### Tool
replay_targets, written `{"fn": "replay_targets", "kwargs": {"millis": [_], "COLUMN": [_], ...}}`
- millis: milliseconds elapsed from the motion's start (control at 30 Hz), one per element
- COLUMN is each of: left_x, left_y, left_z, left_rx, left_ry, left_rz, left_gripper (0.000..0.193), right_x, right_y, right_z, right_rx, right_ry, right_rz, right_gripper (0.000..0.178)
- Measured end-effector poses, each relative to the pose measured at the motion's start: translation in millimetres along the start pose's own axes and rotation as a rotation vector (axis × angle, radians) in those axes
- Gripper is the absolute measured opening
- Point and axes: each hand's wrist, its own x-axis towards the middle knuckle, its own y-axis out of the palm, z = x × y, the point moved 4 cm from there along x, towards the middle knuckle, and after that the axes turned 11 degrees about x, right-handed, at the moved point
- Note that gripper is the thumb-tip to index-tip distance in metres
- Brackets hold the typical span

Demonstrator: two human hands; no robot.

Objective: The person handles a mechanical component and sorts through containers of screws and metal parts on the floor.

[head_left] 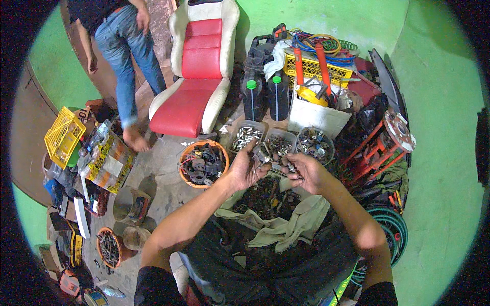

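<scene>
A: How are the hands set?

B: Left one first. The left hand has its thumb and fingers closed in around a small grey metal piece, so that grip is nearly shut up on it. The right hand is curled just beside it, fingertips drawn close together; its grip is too small and cluttered in this view for me to tell whether it has hold of a piece too.

A: Why hold it there?

B: Presumably because both sets of fingertips meet in front of the body, in plain sight, with the tubs just beyond. Those seem grouped for easy reach.

A: And the containers, from the left?

B: A small round orange bucket on the floor, filled with dark, slender metal parts. Next, a larger round orange bucket with black parts and some cables. Then a clear rectangular plastic tub of pale little cylinders, and a translucent plastic tub of small dark metal bits, partly behind the fingers. Nearer the lap, a crumpled pale-green cloth lies around a dark heap of scraps. Rightmost, a round clear tub holds mixed small hardware.
</scene>
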Motion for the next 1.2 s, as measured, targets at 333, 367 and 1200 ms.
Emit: {"fn": "replay_targets", "kwargs": {"millis": [333, 367, 1200], "left_x": [15, 15, 20], "left_y": [-13, -14, -53], "left_z": [14, 16, 7], "left_rx": [0.263, 0.289, 0.525], "left_ry": [0.03, 0.02, 0.039], "left_rz": [0.039, 0.041, -0.251], "left_gripper": [0.046, 0.047, 0.046], "right_x": [7, 5, 37], "right_y": [-15, -7, -49], "right_z": [9, 10, 3], "right_rx": [-1.032, -1.097, 0.083], "right_ry": [-0.551, -0.62, -0.048], "right_rz": [-0.285, -0.249, -0.339], "right_gripper": [0.038, 0.038, 0.017]}}
